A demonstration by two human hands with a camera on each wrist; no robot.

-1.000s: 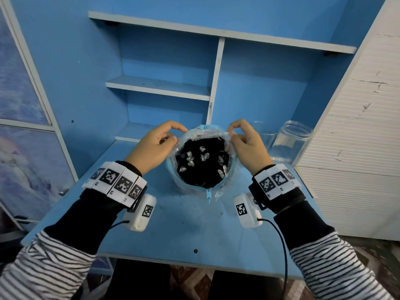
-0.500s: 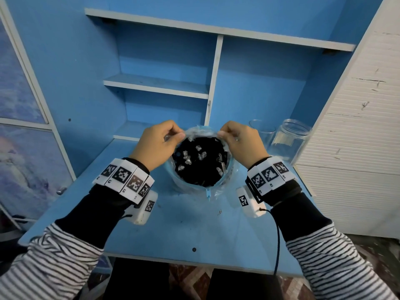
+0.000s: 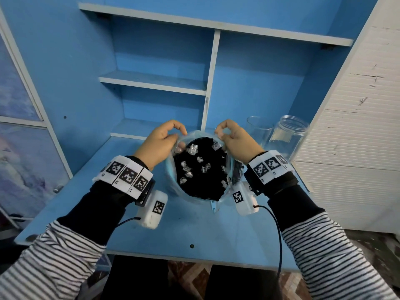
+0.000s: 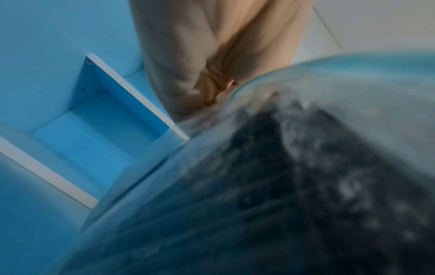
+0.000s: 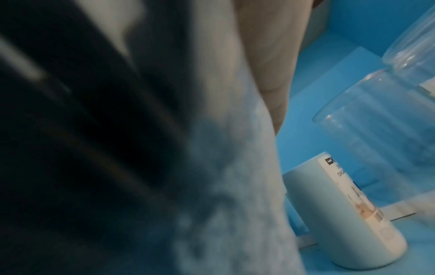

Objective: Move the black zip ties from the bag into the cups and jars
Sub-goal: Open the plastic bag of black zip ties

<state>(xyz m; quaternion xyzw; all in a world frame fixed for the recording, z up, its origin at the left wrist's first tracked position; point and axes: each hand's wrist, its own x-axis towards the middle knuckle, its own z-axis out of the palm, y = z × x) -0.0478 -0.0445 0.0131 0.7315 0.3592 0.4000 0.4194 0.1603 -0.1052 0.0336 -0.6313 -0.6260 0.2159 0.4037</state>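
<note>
A clear plastic bag full of black zip ties stands open on the blue desk, its mouth facing up. My left hand pinches the bag's rim on the left and my right hand pinches it on the right. Both hold the mouth apart. A clear cup and a clear jar stand behind my right hand. In the left wrist view the bag fills the frame, blurred. The right wrist view shows the bag close up, with the cup beyond it.
A small white bottle stands on the desk beside the bag, near the cup and jar. Blue shelves rise behind the desk. A white slatted cabinet closes off the right side.
Both hands stay at the bag's rim and have re-pinched it; the head view has shifted slightly. The bag has stayed in place.
</note>
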